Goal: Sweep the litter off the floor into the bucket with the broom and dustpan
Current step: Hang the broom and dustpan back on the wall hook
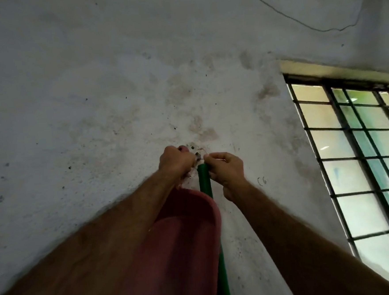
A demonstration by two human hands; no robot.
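I look up at a stained white wall. A pink dustpan hangs down along the wall, and my left hand grips its handle end up by some small nails or holes in the wall. A green broom handle stands upright just right of the dustpan, its top at hand height. My right hand holds the top of that handle, fingers pinching something thin there, perhaps a loop. The broom head, the bucket and the floor are out of view.
A barred window fills the right side, with light behind it. A thin wire runs across the upper wall. The wall is marked with dark spots and stains around my hands.
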